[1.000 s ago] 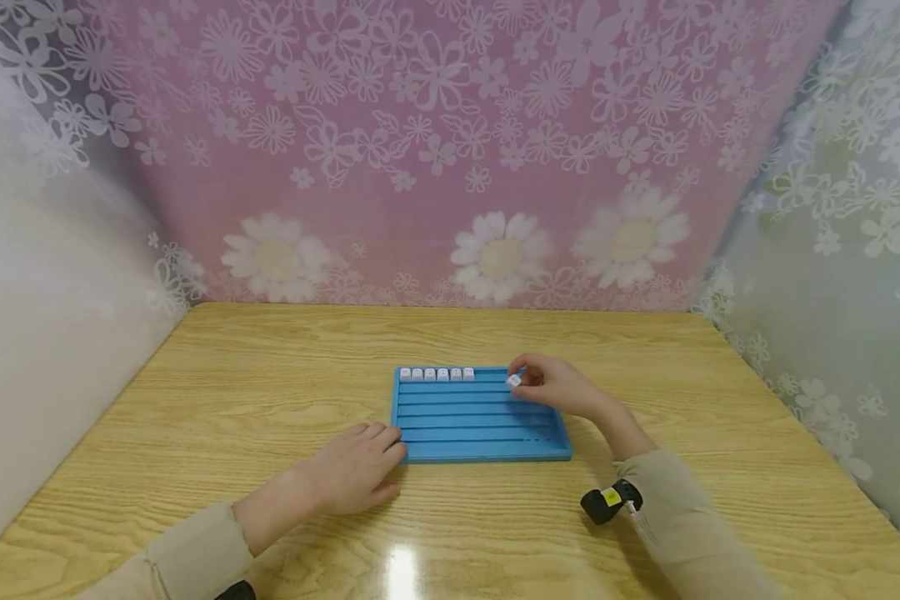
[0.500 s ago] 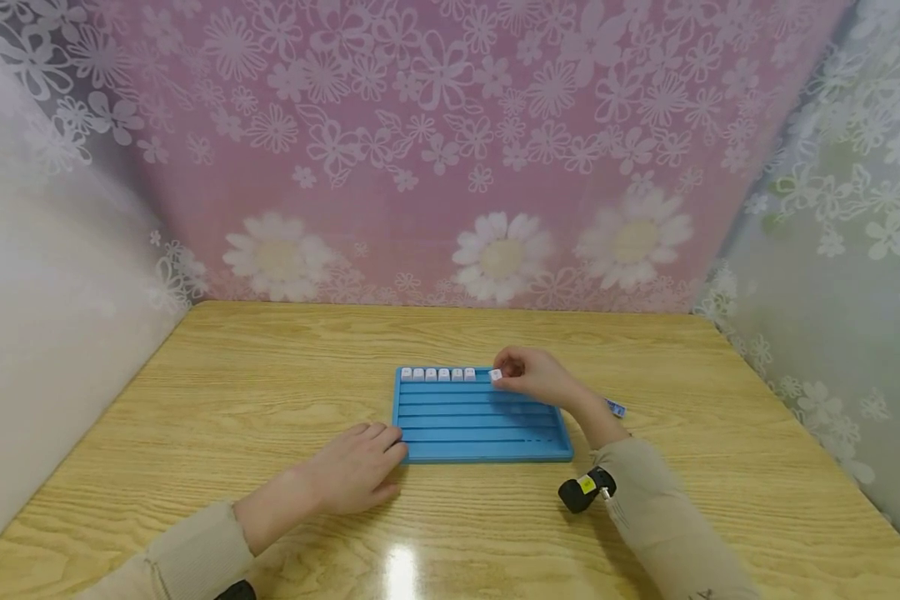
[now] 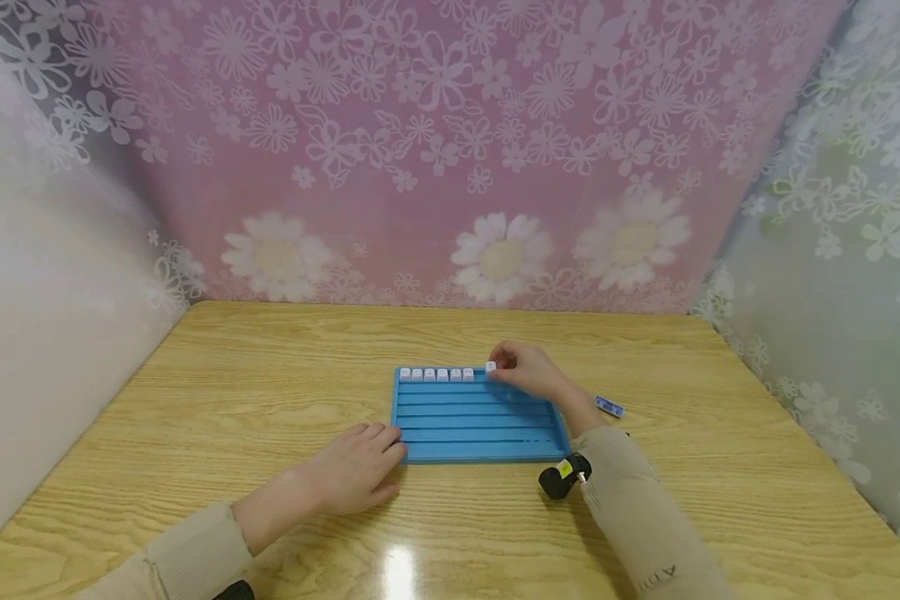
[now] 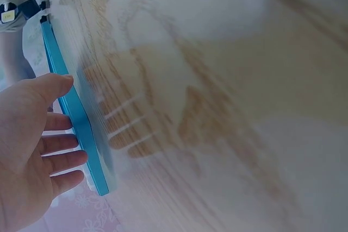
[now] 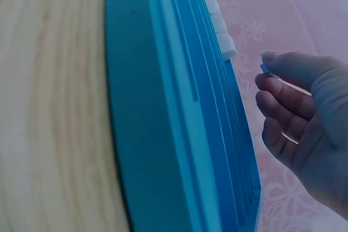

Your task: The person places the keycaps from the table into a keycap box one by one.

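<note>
The blue tray (image 3: 480, 457) holds six white keycaps (image 3: 430, 376), far row only; the right hand (image 3: 527, 369) pinches a seventh keycap (image 3: 491, 367), apparently unseated; the left hand (image 3: 358, 468) has fingers slightly apart

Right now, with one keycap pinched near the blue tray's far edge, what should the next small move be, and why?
Probably ease the right grip left and down to set its pinched keycap beside the six white keycaps: they line the far left of the blue tray, a gap separates them from the held one, and the left grip rests at the tray's near left corner.
</note>
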Motion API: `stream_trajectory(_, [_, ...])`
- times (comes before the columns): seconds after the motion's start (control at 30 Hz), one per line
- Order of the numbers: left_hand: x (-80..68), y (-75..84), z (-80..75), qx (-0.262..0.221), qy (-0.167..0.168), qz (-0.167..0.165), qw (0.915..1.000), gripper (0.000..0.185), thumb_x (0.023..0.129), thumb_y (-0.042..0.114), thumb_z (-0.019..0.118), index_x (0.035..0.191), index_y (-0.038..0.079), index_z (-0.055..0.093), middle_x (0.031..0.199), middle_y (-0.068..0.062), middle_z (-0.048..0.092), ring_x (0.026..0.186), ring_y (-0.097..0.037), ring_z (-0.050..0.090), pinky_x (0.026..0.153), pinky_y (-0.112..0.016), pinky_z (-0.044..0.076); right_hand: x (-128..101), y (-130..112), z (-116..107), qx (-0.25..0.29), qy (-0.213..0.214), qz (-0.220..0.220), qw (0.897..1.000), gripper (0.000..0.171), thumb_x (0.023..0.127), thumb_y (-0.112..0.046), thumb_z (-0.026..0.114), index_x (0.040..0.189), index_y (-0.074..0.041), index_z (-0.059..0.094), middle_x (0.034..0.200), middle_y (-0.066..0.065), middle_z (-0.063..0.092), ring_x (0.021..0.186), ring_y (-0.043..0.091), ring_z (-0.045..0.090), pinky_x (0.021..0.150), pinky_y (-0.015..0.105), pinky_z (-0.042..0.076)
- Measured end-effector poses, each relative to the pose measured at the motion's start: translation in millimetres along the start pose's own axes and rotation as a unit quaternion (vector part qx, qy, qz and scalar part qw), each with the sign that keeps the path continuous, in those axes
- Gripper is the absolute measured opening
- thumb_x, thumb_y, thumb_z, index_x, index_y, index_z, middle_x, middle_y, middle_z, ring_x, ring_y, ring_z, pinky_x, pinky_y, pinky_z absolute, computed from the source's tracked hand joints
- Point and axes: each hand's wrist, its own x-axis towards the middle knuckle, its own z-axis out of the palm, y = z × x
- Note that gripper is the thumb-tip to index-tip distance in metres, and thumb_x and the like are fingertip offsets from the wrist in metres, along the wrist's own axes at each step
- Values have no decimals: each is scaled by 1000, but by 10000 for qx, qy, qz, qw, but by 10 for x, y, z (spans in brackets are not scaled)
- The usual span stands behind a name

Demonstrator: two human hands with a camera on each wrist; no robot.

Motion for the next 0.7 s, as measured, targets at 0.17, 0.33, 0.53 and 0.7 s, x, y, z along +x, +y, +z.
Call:
stream_trajectory(0.17, [-2,-3,1,39,-14,-30,10000,36,90,41,56,108,9,56,107,-4,52,100,-19,50,89,-36,44,46,31,14,79,75,133,9999,20,87,-17,66,101,-4,61,85,4,56,76,19,50,69,34,43])
stream_trajectory(0.33, [-7,1,-7,48,-4,-14,10000,37,90,40,57,108,8,56,107,-4,52,99,-19,50,90,-36,44,73,53,52,25,118,278,9995,21,86,-18,66,102,-4,61,83,4,56,74,19,49,66,32,41])
stream_trajectory(0.53, [-8,11,-19,32,-6,-10,10000,35,89,39,57,106,8,55,107,-5,52,100,-20,50,88,-36,45,95,50,119,78,165,297,9994,21,85,-17,67,101,-4,62,83,5,56,75,19,49,66,32,41])
stream_trajectory(0.7, [-7,19,-31,30,-41,-13,10000,35,89,39,56,106,8,55,109,-5,52,101,-20,50,88,-37,45,99,45,165,-11,194,359,9992,20,85,-17,68,100,-4,63,88,6,58,79,20,51,69,33,43])
